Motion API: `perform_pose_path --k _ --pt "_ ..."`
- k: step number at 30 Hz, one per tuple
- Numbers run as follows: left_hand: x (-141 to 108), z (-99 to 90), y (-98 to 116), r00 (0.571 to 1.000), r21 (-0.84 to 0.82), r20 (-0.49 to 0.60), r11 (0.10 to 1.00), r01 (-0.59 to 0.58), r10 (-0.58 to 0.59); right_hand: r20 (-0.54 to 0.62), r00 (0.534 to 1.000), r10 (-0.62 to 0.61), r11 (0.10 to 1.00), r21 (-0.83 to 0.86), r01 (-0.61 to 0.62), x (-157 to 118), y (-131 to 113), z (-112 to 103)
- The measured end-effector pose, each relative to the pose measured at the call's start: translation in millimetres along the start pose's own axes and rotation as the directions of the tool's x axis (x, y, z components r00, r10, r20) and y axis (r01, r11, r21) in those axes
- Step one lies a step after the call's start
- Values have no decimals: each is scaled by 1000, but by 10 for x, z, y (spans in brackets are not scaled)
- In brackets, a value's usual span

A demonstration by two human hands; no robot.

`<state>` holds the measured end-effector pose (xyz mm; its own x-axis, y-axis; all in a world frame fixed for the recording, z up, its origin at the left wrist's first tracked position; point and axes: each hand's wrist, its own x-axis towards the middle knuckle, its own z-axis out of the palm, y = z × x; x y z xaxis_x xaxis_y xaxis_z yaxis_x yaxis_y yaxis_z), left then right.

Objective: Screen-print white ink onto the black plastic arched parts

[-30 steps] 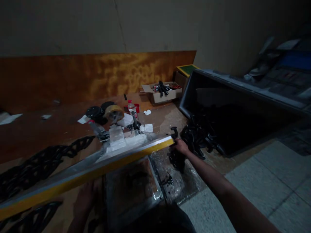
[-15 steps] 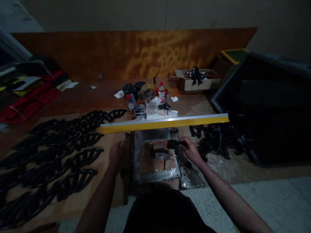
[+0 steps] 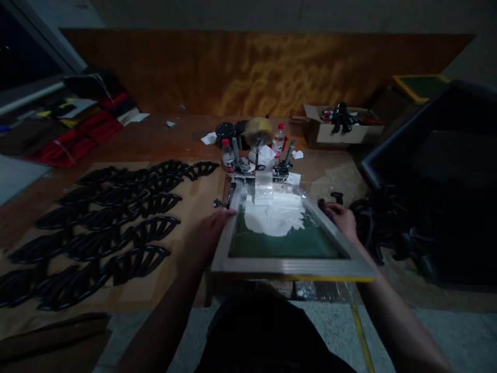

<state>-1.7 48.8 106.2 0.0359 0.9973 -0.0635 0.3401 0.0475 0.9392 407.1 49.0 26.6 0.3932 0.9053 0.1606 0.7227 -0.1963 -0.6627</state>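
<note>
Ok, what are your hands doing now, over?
Left hand and right hand on metal screen frame. White ink on green mesh. Black parts piled by right hand.

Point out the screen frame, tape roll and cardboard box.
Screen frame (image 3: 291, 267): head view, near rail.
Tape roll (image 3: 258, 129): head view, amber outer face.
Cardboard box (image 3: 341, 135): head view, front wall.

The left hand (image 3: 207, 233) and right hand (image 3: 339, 217) hold a metal silkscreen frame (image 3: 291, 267) smeared with white ink (image 3: 274, 215).
</note>
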Motion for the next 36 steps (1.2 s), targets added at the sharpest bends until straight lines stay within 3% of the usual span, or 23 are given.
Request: perform_pose_path --k 3,6,8,10,13,15,19,21,23,27,32,34,36 --pt "-241 115 -417 991 33 83 995 99 -101 15 976 -216 976 41 215 100 -508 101" --pt "-304 303 -739 981 74 74 982 172 -177 134 864 -485 868 -48 495 27 -1174 357" --pt "-278 394 -880 980 96 61 978 183 -189 304 802 -515 806 -146 573 -52 -1524 522" --pt "-238 434 -975 982 99 68 980 172 -179 486 756 -439 780 -211 589 -143 -1713 637" --pt "-206 434 -1070 982 95 94 984 154 -163 662 687 -300 759 -271 592 -346 -1705 694" --pt "-205 428 -1111 984 89 98 986 142 -151 717 615 -328 716 -236 657 -526 -1587 660" --pt "-221 437 -1129 984 57 102 988 143 -148 770 368 -522 592 16 806 -745 -1391 497" --pt "-226 440 -1105 982 45 106 988 150 -154 787 291 -543 563 85 822 -717 -1387 448" --pt "-229 437 -1068 982 39 101 987 154 -157 782 306 -543 569 74 819 -667 -1420 462" --pt "-238 425 -986 980 26 81 983 182 -183 661 458 -594 593 -24 805 -791 -1368 572" --pt "-253 411 -894 971 -4 80 974 225 -224 674 438 -595 621 40 783 -963 -1261 544" --pt "-259 381 -840 966 -16 116 972 232 -229 663 510 -547 687 8 726 -813 -1398 534" --pt "-270 324 -754 963 -34 149 972 231 -223 600 619 -506 749 -50 661 -551 -1595 527"
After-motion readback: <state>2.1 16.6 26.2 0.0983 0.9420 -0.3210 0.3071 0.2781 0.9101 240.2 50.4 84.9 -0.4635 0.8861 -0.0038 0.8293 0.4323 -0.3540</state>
